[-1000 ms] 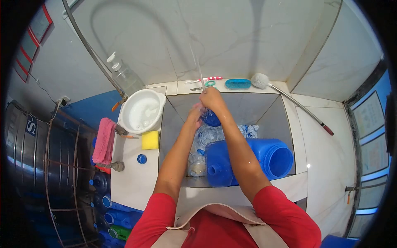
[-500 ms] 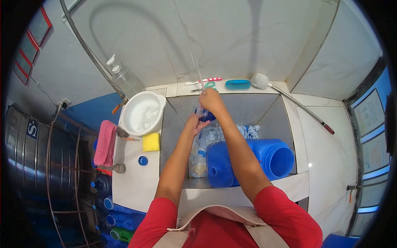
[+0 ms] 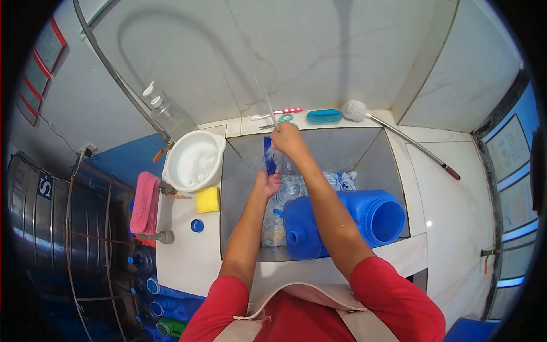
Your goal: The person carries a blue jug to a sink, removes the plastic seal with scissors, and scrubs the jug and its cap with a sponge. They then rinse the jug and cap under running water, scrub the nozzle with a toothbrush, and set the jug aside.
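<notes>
Over the back left of the sink (image 3: 370, 157), a dark blue flat object (image 3: 269, 155) stands on edge under a thin stream of water (image 3: 265, 100). My left hand (image 3: 268, 182) is closed at its lower end. My right hand (image 3: 286, 138) is closed beside its upper part, in the path of the stream; what its fingers hold is hidden. Below my hands lie clear plastic bottles (image 3: 276, 219) and crumpled plastic. A large blue jug (image 3: 325, 222) rests on its side in the sink, under my right forearm.
Left of the sink are a white basin (image 3: 196, 161) of suds, a yellow sponge (image 3: 207, 199), a blue cap (image 3: 197, 226) and a pink towel (image 3: 145, 202). Along the back ledge lie a toothbrush (image 3: 285, 112), scissors (image 3: 279, 122), a blue brush (image 3: 323, 117) and a long-handled brush (image 3: 355, 110).
The blue object has turned upright and shifted left. My left hand has moved slightly down, and my right hand remains near the stream.
</notes>
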Demonstrator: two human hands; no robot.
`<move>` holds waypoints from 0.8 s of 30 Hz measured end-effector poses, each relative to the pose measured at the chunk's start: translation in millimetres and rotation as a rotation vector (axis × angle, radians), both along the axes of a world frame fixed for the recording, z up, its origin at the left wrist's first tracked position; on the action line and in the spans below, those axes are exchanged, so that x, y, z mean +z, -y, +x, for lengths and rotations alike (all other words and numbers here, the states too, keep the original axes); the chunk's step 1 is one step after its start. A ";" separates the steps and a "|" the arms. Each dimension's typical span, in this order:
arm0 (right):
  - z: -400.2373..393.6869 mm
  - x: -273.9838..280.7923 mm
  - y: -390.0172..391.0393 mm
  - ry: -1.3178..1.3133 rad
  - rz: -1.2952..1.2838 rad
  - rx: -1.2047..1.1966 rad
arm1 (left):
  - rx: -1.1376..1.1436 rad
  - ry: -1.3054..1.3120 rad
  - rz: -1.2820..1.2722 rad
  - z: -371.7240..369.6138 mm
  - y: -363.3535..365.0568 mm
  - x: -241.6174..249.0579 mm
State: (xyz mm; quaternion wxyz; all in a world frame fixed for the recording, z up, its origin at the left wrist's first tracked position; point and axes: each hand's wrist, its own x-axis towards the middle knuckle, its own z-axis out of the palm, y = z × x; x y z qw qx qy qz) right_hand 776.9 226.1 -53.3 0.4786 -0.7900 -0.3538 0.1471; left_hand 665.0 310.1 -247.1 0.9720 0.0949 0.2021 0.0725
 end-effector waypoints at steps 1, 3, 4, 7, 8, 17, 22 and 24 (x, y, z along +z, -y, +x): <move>-0.1 0.4 0.5 0.003 0.006 0.013 | -0.176 0.169 -0.087 -1.5 -1.1 -7.9; 0.8 -1.1 -0.6 0.006 0.011 0.028 | -0.059 -0.050 0.023 8.6 13.2 21.7; 1.9 -3.8 -2.3 0.008 0.005 0.029 | 0.058 -0.269 0.136 15.8 18.9 38.5; 4.8 -12.0 -6.6 0.043 0.001 0.026 | 0.074 -0.424 0.409 33.2 16.6 59.1; 5.0 -11.4 -6.6 0.077 0.001 0.020 | 0.074 -0.424 0.410 36.7 10.9 62.7; -1.4 -8.0 -1.6 0.275 0.061 -0.040 | 0.183 -0.221 0.957 41.8 9.2 94.1; 2.3 -8.0 -6.1 0.082 0.038 0.001 | 0.276 -0.131 0.206 25.8 8.3 38.9; 0.6 -5.0 -4.6 0.017 0.029 0.032 | 0.200 -0.205 0.240 21.1 15.6 53.1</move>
